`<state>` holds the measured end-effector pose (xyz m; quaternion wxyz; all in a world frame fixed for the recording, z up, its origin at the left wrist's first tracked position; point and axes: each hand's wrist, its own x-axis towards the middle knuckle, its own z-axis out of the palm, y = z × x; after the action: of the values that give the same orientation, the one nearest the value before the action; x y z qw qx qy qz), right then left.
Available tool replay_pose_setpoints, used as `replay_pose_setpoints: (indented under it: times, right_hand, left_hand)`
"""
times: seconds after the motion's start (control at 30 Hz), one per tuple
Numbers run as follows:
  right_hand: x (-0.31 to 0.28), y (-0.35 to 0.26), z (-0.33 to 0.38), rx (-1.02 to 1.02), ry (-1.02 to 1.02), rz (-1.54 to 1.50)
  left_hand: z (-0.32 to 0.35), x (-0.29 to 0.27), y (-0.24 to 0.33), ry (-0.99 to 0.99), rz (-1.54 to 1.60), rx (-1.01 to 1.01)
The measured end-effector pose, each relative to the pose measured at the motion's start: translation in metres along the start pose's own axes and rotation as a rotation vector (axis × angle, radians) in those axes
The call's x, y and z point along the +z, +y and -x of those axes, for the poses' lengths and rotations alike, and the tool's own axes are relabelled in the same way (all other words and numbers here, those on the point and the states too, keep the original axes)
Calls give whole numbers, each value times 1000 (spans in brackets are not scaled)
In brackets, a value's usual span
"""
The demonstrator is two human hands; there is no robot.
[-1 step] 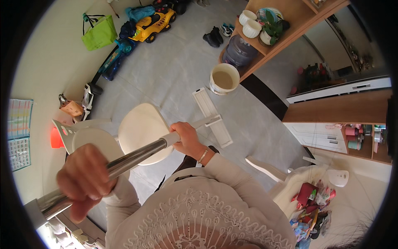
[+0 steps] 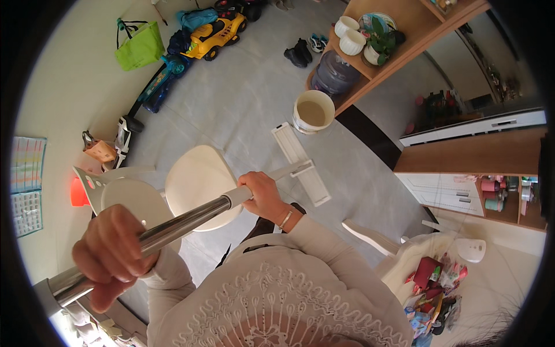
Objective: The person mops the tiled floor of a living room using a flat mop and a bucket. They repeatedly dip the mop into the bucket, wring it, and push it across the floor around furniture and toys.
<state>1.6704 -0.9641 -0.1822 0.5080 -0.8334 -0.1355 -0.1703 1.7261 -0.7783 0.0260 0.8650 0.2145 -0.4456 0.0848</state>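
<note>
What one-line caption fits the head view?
Both hands, left hand and right hand, grip a flat mop's metal handle near a bucket.

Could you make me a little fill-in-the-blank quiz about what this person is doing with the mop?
1. Both hands grip the shiny metal mop handle; the left hand is nearer the camera and the right hand is nearer the ____.
2. The flat white mop head lies on the grey floor just beside a round ____ holding murky water.
3. Against the far wall stands a ride-on toy car coloured ____.

Missing words: mop head; bucket; yellow
</note>
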Motion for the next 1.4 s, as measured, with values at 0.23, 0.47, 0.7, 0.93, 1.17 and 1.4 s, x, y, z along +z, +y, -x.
replay_pose_setpoints:
  times: [0.23, 0.47, 0.7, 0.93, 1.17, 1.4]
  right_hand:
    - [-41, 18, -53, -100, -227, 193]
    - [-57, 114, -94, -70, -676, 287]
    - [-32, 165, -103, -123, -845, 136]
    - [-51, 114, -125, -296, -779, -25]
    - [-123, 42, -180, -346, -720, -169]
    - [-181, 20, -220, -323, -393, -227]
  left_hand:
    - [22, -54, 26, 430, -65, 51]
    - [89, -96, -32, 936, -320, 101]
    - [99, -73, -64, 1330, -549, 190]
    - [29, 0, -92, 1366, -903, 378]
    - [-42, 50, -182, 871, -1221, 443]
    - [-57, 9, -237, 286, -1070, 2]
